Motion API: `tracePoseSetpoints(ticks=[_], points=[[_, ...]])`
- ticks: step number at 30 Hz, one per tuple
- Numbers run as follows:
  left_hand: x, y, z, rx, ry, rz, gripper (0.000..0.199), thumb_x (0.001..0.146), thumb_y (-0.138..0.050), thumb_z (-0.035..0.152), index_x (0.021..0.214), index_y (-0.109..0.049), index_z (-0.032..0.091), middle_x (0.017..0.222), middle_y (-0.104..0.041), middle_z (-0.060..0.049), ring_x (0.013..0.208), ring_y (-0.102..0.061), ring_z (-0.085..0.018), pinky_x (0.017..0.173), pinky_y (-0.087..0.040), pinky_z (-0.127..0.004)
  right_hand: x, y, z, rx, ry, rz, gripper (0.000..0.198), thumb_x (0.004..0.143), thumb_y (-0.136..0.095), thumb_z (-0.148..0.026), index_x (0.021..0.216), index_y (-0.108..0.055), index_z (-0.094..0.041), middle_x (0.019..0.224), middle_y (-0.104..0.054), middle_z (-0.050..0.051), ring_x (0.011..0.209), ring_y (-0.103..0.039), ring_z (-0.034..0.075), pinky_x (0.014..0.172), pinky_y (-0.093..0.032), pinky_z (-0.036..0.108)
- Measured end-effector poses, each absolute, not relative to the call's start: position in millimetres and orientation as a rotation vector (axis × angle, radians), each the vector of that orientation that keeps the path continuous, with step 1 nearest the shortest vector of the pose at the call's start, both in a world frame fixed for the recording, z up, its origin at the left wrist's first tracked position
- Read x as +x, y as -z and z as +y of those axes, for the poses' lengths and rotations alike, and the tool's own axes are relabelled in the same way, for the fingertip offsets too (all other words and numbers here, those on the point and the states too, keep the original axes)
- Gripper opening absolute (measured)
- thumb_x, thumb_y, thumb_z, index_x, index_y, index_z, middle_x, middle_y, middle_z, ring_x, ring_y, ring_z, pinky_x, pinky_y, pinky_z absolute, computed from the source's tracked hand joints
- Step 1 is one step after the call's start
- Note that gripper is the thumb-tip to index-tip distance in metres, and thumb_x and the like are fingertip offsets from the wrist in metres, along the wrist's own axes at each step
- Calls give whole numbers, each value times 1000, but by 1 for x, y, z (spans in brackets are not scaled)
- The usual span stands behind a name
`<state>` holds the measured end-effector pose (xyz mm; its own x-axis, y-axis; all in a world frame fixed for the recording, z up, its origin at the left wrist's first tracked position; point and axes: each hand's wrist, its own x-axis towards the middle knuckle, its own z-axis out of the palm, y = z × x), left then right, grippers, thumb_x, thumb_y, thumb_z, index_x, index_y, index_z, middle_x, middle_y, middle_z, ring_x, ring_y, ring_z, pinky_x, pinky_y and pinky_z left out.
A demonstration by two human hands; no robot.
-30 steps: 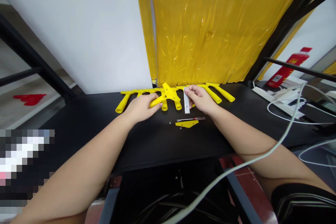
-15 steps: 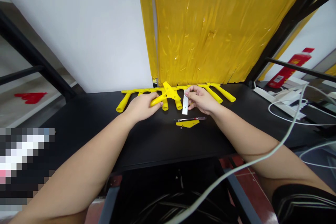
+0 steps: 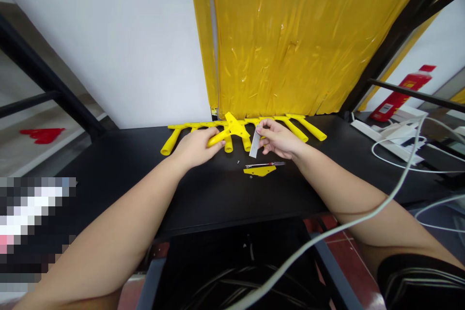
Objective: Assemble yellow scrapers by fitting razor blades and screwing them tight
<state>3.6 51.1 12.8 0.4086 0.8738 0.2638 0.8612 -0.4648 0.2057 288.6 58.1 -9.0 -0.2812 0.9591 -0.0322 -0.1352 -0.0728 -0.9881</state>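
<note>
My left hand [image 3: 199,147] is closed around the grip of a yellow scraper handle [image 3: 237,127], its flared head pointing up and to the right. Between the thumb and fingers of my right hand [image 3: 278,138] hangs a flat, pale strip like a scraper blade [image 3: 254,143], tilted with its lower end to the left. Below my right hand lies a screwdriver [image 3: 267,164] with a dark reddish grip. Just in front of it is a yellow plate with holes [image 3: 259,171]. A tiny screw-like piece [image 3: 238,161] and a small nut-like ring [image 3: 250,177] lie nearby.
Several more yellow scraper handles [image 3: 170,143] stand in a row along the back of the black table [image 3: 218,198]. To the right are a red bottle [image 3: 401,92], white boxes and cables. A pale cable [image 3: 341,227] crosses the foreground near my right arm.
The pale strip has turned in my right hand, its lower end swinging left. A tiny piece now lies apart on the table, left of the screwdriver tip. My left hand stays put.
</note>
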Motion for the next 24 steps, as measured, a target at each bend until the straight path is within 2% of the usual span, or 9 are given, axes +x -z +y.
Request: tracePoseSetpoints(ticks=[4,9,14,18,20,24], points=[[3,-12,52,2609,-527,1599,32,98,-56,56,100,-65,25,86,-72,-3,75,-63,-23,65,-36,-34,292,12,60,-933,-1585,-1212,32,92,-79,-16,103,-50,-25,75,-70,-5,58,-71,10,58,-67,22],[3,-11,52,2613,-526,1598,32,98,-56,56,100,-66,26,86,-72,-4,76,-64,-23,65,-37,-34,296,13,60,-865,-1598,-1249,47,78,-89,-12,108,-53,-23,80,-73,-4,73,-76,12,73,-68,24],[3,-12,52,2614,-523,1608,33,98,-56,56,102,-66,25,86,-72,-4,76,-64,-23,64,-37,-34,294,9,54,-853,-1590,-1323,59,69,-91,-11,111,-51,-25,84,-71,-6,75,-76,13,76,-68,28],[4,-13,51,2606,-534,1597,31,98,-56,55,101,-66,25,83,-71,-3,73,-62,-22,63,-36,-34,291,7,51,-851,-1565,-1302,71,68,-87,-7,124,-48,-29,87,-72,-7,74,-76,13,77,-69,31],[4,-13,51,2605,-535,1598,31,99,-56,55,99,-66,25,83,-71,-3,72,-62,-22,63,-36,-34,291,7,52,-870,-1555,-1276,70,70,-85,-5,126,-50,-27,87,-74,-5,75,-76,14,77,-70,31],[4,-13,51,2608,-535,1602,32,98,-57,55,99,-66,25,84,-71,-3,73,-63,-22,64,-37,-34,294,9,56,-902,-1566,-1299,51,75,-85,-8,116,-59,-22,85,-75,-1,75,-77,15,73,-70,28]])
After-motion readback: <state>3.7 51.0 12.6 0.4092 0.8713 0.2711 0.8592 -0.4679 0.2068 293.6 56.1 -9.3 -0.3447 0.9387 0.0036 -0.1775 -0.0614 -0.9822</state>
